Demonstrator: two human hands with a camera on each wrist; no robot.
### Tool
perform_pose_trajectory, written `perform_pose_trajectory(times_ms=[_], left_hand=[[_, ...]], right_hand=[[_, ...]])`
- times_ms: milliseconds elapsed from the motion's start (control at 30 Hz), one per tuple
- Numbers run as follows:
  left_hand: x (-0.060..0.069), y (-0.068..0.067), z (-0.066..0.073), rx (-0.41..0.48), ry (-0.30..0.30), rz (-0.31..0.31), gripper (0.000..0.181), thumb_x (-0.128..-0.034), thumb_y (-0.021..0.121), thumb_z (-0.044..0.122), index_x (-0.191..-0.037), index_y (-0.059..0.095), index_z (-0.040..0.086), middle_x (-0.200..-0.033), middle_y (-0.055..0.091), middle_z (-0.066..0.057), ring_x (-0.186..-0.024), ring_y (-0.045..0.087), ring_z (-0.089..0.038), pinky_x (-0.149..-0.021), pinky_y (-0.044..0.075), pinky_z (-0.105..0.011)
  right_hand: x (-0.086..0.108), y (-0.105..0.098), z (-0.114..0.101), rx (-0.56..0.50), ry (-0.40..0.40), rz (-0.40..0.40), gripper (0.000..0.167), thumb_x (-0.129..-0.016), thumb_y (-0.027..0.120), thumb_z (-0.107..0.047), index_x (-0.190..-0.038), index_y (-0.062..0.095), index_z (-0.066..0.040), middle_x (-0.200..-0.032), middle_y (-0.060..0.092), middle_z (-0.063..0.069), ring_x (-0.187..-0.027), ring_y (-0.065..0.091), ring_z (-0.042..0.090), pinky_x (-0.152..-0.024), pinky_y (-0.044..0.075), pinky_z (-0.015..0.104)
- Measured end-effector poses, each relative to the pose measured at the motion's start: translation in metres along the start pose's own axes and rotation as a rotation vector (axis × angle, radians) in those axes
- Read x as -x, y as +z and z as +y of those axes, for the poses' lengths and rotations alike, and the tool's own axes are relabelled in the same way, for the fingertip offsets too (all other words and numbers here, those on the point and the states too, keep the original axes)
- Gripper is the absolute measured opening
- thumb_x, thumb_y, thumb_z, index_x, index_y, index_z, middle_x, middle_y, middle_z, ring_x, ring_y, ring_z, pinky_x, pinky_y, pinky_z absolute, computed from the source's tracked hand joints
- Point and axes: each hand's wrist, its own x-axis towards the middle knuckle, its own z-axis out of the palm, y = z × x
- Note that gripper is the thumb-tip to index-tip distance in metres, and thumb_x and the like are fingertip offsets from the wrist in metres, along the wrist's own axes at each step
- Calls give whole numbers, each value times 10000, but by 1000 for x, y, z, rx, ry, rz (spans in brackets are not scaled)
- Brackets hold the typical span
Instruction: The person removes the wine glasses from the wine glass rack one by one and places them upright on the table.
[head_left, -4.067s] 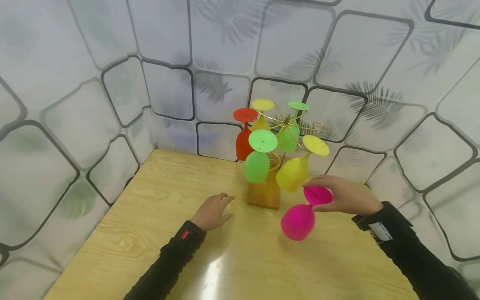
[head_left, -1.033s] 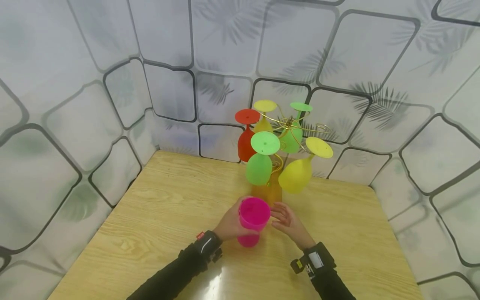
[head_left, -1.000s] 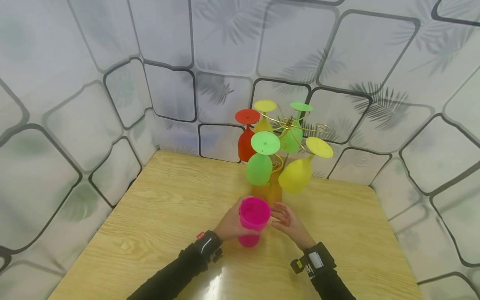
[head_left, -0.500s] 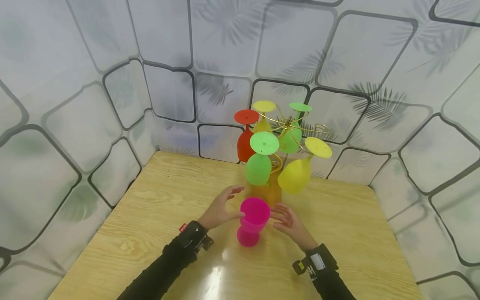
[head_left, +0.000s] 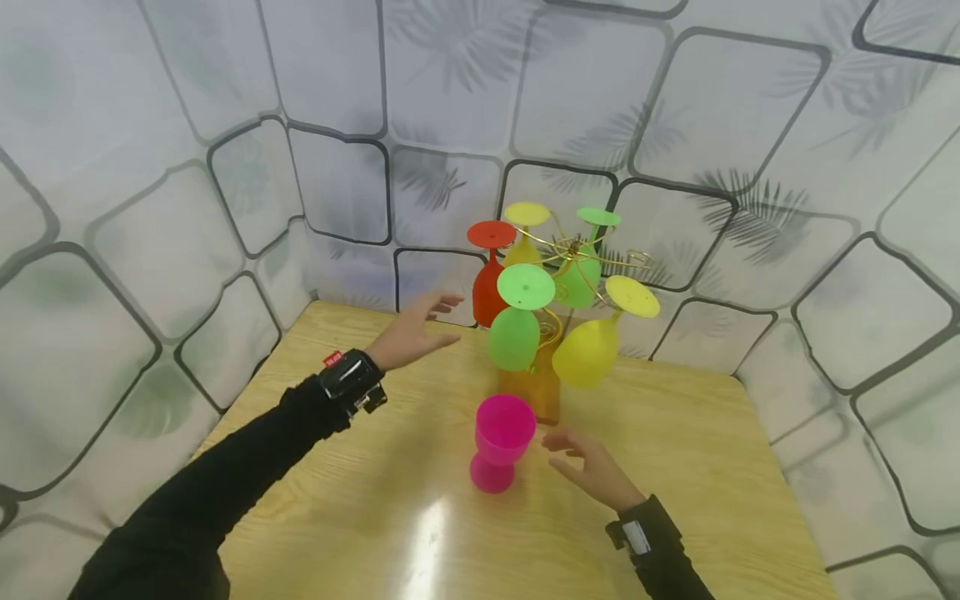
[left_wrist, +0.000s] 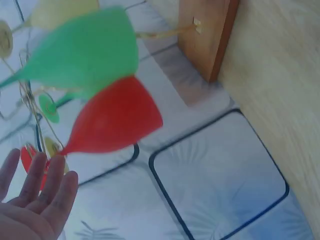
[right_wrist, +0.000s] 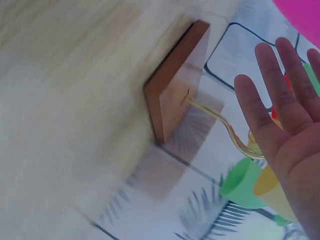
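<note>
A magenta plastic goblet (head_left: 504, 433) stands upright on the table in the head view. To its right my right hand (head_left: 596, 471) is held with loosely extended fingers, apart from it. My left hand (head_left: 412, 332) is raised beside the red goblet (head_left: 489, 292), fingers spread and holding nothing. In the left wrist view its fingertips lie near the stem of that red goblet (left_wrist: 120, 117); contact cannot be told. Upside down on a gold wire rack (head_left: 573, 246) hang the red goblet, green goblets (head_left: 514, 337) and yellow goblets (head_left: 588, 350).
The rack rises from a wooden base (head_left: 536, 396) on the light wood table (head_left: 360, 517). One wire loop (head_left: 639, 258) at the right bears no goblet. A patterned cloth wall (head_left: 330, 192) stands close behind and at both sides.
Earlier my right hand carried the magenta goblet by its foot; then my left hand held it upright. Now the left hand has let go and moved up and left, toward the red goblet.
</note>
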Motion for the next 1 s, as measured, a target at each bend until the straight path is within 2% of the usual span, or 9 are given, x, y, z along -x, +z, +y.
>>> perform_pose_trajectory(times_ms=[133,200,300,400,533,633,867,1000], left_hand=[[-32,-27,4,-44,-84,2,571,-904,619,236,-1389,387,44,-1374,455,-189,-1245,465,-356,-1054,396,-457],[-49,-38,7,-84,-105,-1,596,-900,620,255,-1396,370,40,-1385,439,-201,-1251,454,-363,-1047,399,-469],[-73,-50,12,-154,-124,-13,640,-887,635,287,-1407,351,45,-1404,420,-202,-1266,441,-354,-1041,406,-469],[-96,-54,17,-235,-123,-34,665,-866,657,303,-1404,366,42,-1413,421,-195,-1282,426,-344,-1053,395,-460],[-121,-51,22,-328,-109,-75,701,-832,676,345,-1398,390,45,-1423,428,-169,-1301,401,-309,-1078,371,-446],[-136,-47,25,-345,-101,-91,739,-815,678,372,-1407,382,42,-1420,442,-163,-1288,414,-289,-1076,380,-418],[-155,-36,25,-319,-165,-106,739,-805,670,369,-1405,363,69,-1215,590,-126,-1018,572,-248,-882,494,-356],[-162,-34,22,-311,-189,-90,698,-812,663,367,-1385,384,84,-1216,585,-125,-995,571,-245,-851,497,-351]], right_hand=[[2,-8,-3,242,-25,-23,261,-876,643,-132,-1122,618,-51,-1083,673,56,-1010,631,245,-865,525,405],[2,-14,-2,368,-50,-18,267,-855,662,-130,-1108,630,-49,-1078,682,61,-999,647,239,-862,532,389],[-3,-24,1,529,-104,26,271,-808,705,-113,-1061,650,-30,-1025,701,86,-941,673,248,-818,552,379],[-7,-36,6,606,-131,77,261,-776,731,-88,-1017,661,-16,-969,709,96,-885,682,252,-782,558,380],[-9,-50,12,610,-125,119,235,-774,732,-69,-995,670,-15,-949,712,97,-873,683,256,-773,557,390],[-8,-56,12,590,-108,124,224,-790,720,-76,-999,669,-15,-956,712,98,-883,683,256,-779,556,395],[-2,-56,10,538,-61,71,223,-813,698,-95,-1023,666,-26,-992,708,90,-923,678,254,-807,552,389],[-1,-56,13,539,-32,64,217,-822,692,-103,-1028,661,-40,-998,706,80,-932,674,246,-811,550,382]])
